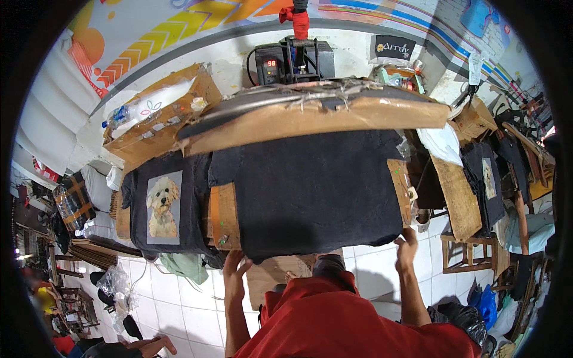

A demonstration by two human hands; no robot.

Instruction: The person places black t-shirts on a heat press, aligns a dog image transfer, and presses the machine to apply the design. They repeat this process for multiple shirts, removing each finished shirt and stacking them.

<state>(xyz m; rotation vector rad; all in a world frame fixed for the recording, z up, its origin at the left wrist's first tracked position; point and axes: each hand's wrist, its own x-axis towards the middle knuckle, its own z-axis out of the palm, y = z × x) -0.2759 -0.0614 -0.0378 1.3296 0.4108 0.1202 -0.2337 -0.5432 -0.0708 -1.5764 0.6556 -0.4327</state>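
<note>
A plain black T-shirt point(316, 191) lies spread over the lower board of a heat press, directly in front of me. My left hand point(234, 268) is at its near left corner, thumb and fingers apart, fingertips beside the hem. At the near right corner my right hand point(407, 247) is raised with the fingers apart, and its thumb comes close to or touches the hem. Above the shirt's far edge stands the raised upper plate point(316, 122), edged with brown cardboard. The undersides of both hands are hidden.
To the left, another black T-shirt point(164, 206) bears a white dog print; a similar printed shirt point(488, 179) lies at the right. Behind are a cardboard box point(161, 119) and the press's control box point(268, 64). A wooden stool point(468, 253) stands right. Another person's limb point(158, 345) shows lower left.
</note>
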